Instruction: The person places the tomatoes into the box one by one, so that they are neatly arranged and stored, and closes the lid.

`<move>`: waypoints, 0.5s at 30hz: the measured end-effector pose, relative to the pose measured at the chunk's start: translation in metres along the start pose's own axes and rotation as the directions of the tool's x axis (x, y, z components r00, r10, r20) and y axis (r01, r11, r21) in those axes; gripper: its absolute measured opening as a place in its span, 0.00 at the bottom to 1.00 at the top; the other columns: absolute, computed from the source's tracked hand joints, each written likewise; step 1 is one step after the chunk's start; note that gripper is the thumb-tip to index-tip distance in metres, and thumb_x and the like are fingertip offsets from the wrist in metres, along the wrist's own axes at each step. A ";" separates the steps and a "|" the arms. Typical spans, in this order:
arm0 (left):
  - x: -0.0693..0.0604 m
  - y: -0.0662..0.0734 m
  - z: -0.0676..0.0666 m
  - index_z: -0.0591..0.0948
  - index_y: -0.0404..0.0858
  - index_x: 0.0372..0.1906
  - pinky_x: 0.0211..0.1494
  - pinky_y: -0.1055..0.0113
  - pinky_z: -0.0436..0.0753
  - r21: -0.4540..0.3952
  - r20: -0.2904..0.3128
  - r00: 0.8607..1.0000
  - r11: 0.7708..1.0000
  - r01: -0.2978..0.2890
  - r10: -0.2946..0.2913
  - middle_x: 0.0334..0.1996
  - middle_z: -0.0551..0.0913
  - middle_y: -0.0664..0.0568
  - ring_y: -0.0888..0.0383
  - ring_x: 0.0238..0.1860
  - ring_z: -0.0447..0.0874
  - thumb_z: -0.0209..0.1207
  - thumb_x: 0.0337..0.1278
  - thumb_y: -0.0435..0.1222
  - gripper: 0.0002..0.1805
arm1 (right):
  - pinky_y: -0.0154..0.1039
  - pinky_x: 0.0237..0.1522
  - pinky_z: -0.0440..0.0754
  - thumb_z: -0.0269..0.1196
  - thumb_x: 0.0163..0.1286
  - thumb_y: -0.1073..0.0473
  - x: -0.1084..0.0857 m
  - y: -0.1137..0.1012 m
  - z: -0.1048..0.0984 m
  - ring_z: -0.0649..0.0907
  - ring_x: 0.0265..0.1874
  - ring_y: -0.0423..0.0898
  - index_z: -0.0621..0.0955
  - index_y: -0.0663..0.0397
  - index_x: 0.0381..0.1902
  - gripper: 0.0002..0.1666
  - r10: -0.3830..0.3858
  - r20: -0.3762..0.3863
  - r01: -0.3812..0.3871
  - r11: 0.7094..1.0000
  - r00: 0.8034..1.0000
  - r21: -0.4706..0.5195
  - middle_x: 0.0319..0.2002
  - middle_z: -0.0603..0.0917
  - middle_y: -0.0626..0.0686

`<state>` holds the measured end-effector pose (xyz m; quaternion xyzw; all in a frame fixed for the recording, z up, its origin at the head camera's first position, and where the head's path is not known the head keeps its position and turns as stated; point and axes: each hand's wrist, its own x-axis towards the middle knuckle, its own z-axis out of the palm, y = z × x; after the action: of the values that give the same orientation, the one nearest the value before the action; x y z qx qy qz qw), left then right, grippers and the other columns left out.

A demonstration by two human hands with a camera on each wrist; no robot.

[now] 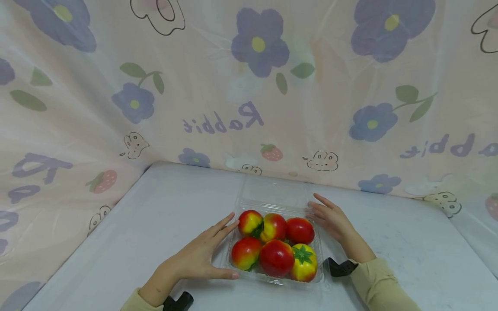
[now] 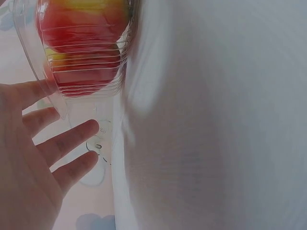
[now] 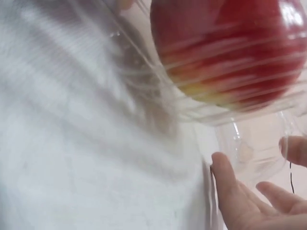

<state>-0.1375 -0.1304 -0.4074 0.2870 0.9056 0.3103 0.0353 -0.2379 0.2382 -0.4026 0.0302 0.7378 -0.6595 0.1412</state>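
A clear plastic clamshell box holds several glossy tomatoes, red blended with yellow. One at the front right, a yellow tomato, shows a green star-shaped calyx. The box's lid lies folded back toward the wall. On the left side my left hand is spread, fingertips at the rim and thumb near the front corner; its wrist view shows straight fingers by the box wall. My right hand is beside the back right, near the lid's edge, its fingers extended and gripping nothing.
The box stands on a white-covered table. Behind and to the left hangs a curtain printed with flowers and rabbits. Each wrist wears a black mount, one at the left wrist and another at the right wrist.
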 end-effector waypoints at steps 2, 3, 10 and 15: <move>0.000 0.000 0.000 0.54 0.56 0.75 0.66 0.38 0.66 -0.002 -0.001 1.000 1.000 -0.001 0.001 0.78 0.44 0.61 0.47 0.74 0.55 0.63 0.38 0.68 0.56 | 0.40 0.61 0.69 0.48 0.77 0.54 0.002 0.000 0.000 0.61 0.71 0.60 0.46 0.51 0.77 0.38 0.004 0.005 -0.004 1.000 1.000 0.012 0.74 0.54 0.66; 0.000 0.000 0.000 0.54 0.56 0.75 0.66 0.38 0.66 -0.004 -0.002 1.000 1.000 -0.002 0.002 0.78 0.44 0.60 0.47 0.74 0.56 0.63 0.38 0.68 0.56 | 0.40 0.61 0.70 0.48 0.77 0.55 0.002 0.001 0.000 0.62 0.71 0.60 0.46 0.51 0.77 0.37 0.003 0.009 -0.004 1.000 1.000 0.020 0.74 0.54 0.66; 0.000 0.000 0.000 0.55 0.56 0.75 0.65 0.37 0.67 -0.005 -0.003 1.000 1.000 -0.008 0.008 0.78 0.44 0.59 0.46 0.73 0.56 0.63 0.39 0.68 0.56 | 0.38 0.61 0.70 0.49 0.76 0.54 0.004 0.002 -0.001 0.68 0.68 0.53 0.46 0.52 0.77 0.39 -0.001 0.021 0.001 0.999 1.000 0.033 0.73 0.56 0.66; 0.000 0.000 0.000 0.55 0.55 0.75 0.64 0.37 0.67 -0.002 -0.004 1.000 1.000 -0.014 0.014 0.78 0.45 0.59 0.46 0.73 0.57 0.63 0.39 0.67 0.56 | 0.36 0.61 0.70 0.49 0.76 0.54 0.003 0.002 -0.001 0.75 0.61 0.44 0.46 0.52 0.77 0.39 -0.007 0.020 0.007 1.000 1.000 0.023 0.73 0.56 0.66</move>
<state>-0.1372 -0.1307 -0.4078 0.2928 0.9032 0.3122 0.0317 -0.2405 0.2392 -0.4057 0.0227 0.7287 -0.6687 0.1458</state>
